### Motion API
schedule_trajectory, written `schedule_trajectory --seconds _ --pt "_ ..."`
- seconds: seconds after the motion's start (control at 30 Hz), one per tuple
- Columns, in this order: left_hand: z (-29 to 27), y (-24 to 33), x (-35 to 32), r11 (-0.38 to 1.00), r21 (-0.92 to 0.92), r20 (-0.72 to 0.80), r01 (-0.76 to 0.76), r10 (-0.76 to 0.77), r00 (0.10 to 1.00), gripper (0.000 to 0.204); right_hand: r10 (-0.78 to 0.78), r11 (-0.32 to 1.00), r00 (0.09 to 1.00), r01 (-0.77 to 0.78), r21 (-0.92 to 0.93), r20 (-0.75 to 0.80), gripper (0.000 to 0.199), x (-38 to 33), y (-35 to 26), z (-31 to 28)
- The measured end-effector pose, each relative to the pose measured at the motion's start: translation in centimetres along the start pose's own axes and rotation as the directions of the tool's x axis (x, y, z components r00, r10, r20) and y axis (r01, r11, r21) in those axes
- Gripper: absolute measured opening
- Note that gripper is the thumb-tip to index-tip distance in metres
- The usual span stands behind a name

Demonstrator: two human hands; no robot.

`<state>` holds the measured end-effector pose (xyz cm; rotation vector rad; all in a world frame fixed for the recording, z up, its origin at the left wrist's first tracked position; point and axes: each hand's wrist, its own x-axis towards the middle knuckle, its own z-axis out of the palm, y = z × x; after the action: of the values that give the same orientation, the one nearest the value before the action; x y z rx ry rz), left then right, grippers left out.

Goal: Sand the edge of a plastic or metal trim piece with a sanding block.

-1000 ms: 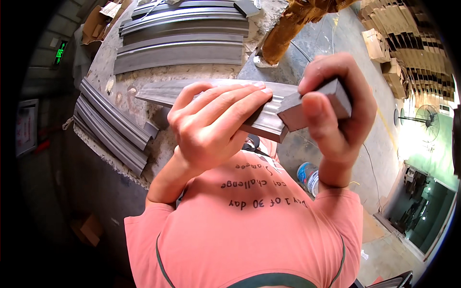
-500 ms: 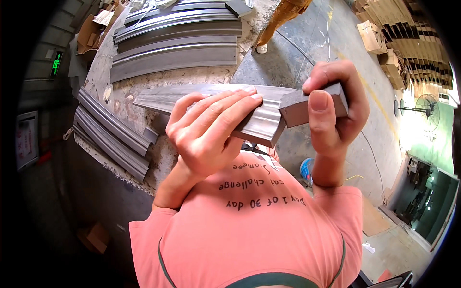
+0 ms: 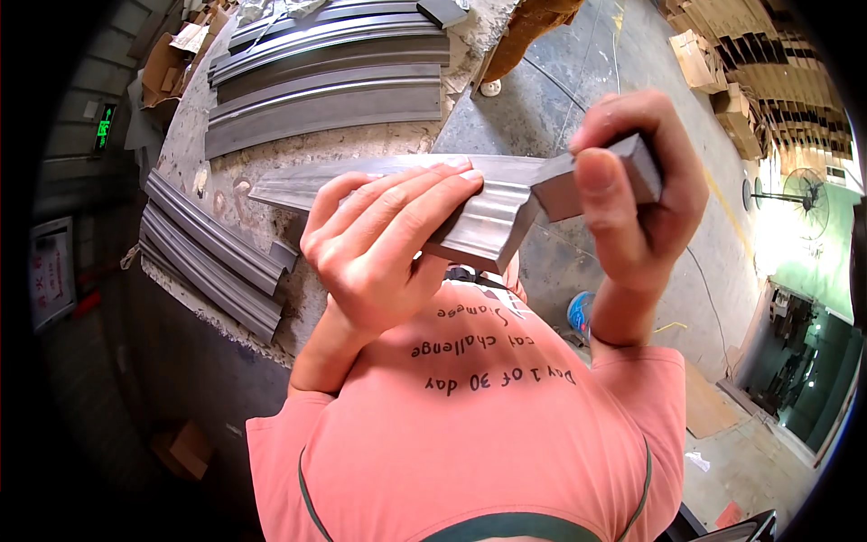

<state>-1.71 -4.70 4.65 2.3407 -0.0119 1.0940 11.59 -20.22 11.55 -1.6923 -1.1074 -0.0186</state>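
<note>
Head view showed the left hand [image 3: 384,248] wrapped around a long grey profiled moulding strip [image 3: 479,221] held above the salmon-pink shirt [image 3: 488,434]. Just beside, the right hand [image 3: 637,194] pinched a small grey rectangular block [image 3: 601,176] against the strip's end. Beyond lay stacked grey moulding lengths [image 3: 325,86] on a rough concrete bench [image 3: 217,172].

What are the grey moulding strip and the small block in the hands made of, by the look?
Moulding strip: matte grey with a stepped, curved profile and a soft sheen, uniform colour at the cut end; looks like primed wood or a composite, possibly plastic. Small block in the right hand: flat dark grey faces, sharp edges; could be a sanding block or an offcut. The left hand holds the strip.
</note>
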Motion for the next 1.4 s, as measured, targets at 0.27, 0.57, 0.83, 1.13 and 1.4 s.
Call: schedule_trajectory --seconds 0.27,0.57,0.83,1.13,1.4 --pt "0.0 0.1 0.2 1.0 0.01 0.012 -0.015 0.014 1.0 0.037 0.114 0.991 0.992 -0.11 -0.075 0.049 0.017 0.4 -0.2 -0.6" --pt "-0.4 0.1 0.6 1.0 -0.01 0.031 -0.012 0.012 0.999 0.031 0.271 0.959 0.962 -0.267 -0.098 0.021 0.014 0.7 0.5 -0.6" --pt "-0.7 0.1 0.4 0.999 0.005 0.069 -0.04 0.039 0.997 0.026 0.258 0.966 0.949 -0.25 -0.063 0.183 0.012 1.5 2.5 -1.0" --pt "-1.1 -0.4 0.8 0.999 0.036 -0.027 -0.025 0.026 0.999 0.025 0.287 0.918 0.956 -0.293 0.268 0.059 0.015 1.9 1.6 0.4" --pt "-1.4 -0.8 1.1 0.999 0.037 -0.135 -0.008 0.013 0.991 0.022 0.345 0.875 0.939 -0.32 0.363 -0.005 0.022 0.9 2.9 0.2"
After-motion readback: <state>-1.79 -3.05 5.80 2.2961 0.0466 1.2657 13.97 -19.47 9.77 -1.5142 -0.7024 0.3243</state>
